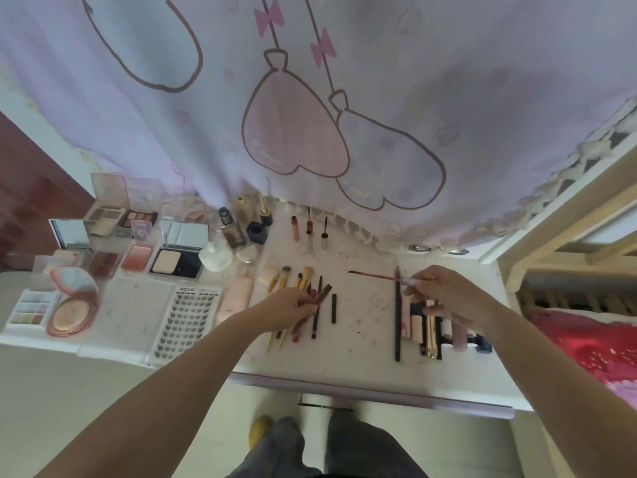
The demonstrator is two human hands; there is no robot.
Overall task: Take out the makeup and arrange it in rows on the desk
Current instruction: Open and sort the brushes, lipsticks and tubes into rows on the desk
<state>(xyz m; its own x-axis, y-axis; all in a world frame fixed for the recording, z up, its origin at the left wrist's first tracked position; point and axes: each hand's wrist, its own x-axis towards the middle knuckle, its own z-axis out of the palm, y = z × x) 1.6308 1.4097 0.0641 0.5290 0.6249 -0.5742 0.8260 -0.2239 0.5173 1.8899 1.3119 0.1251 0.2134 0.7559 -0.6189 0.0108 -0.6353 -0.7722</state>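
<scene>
Nearest the desk's front edge (362, 384), the laying-out is well along — the sorting of slim sticks and wands into rows looks like the step in hand. The two hands work well apart. The left hand (289, 307) is curled round a small bundle of pencils and brushes (312, 315) at the row of brushes. The right hand (448, 291) pinches the clear cap end of a red-stained wand (374, 276), held level above the desk and pointing left, while its lower fingers sit over the row of lipsticks and tubes (437, 331) beside a long black pencil (397, 319). Next, I judge, the wand needs a slot — likely with the three thin applicators (309, 227) farther back — set down parallel to them. Palettes and compacts (138, 243) fill the far left, under the hanging curtain (310, 98)
</scene>
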